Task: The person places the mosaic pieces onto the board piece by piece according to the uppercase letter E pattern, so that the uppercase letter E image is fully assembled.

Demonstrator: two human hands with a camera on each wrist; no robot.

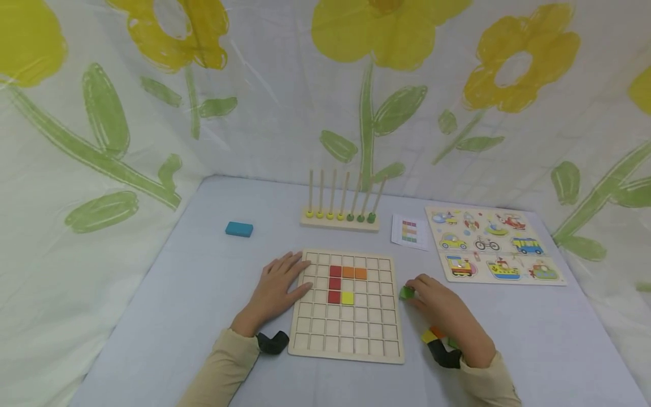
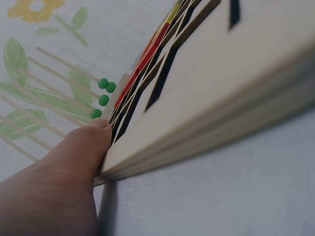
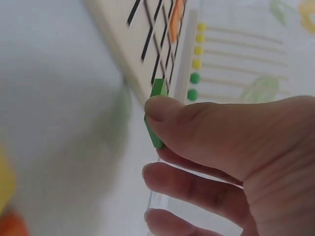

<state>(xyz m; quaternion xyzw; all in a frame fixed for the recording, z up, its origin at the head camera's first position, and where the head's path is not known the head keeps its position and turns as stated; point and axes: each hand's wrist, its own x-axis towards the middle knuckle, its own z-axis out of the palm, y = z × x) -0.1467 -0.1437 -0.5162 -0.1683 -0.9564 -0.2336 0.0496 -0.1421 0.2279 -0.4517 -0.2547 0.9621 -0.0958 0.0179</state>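
A wooden grid board (image 1: 351, 357) lies flat on the table. In its squares sit three red tiles (image 1: 335, 284) in a column, two orange tiles (image 1: 354, 273) side by side and one yellow tile (image 1: 347, 298). My left hand (image 1: 277, 285) rests at the board's left edge, fingers spread; the left wrist view has its thumb (image 2: 74, 157) against the rim. Just off the board's right side, my right hand (image 1: 432, 299) pinches a green tile (image 3: 156, 132) between thumb and finger. Loose yellow (image 1: 428, 337), orange (image 1: 437, 332) and green (image 1: 452, 342) tiles lie near the right wrist, partly hidden.
Behind the board stands a wooden peg rack (image 1: 339, 224) with yellow and green beads. A printed pattern card (image 1: 414, 240) and a vehicle picture puzzle (image 1: 483, 249) lie at the right back. A blue block (image 1: 239, 229) is at the left back.
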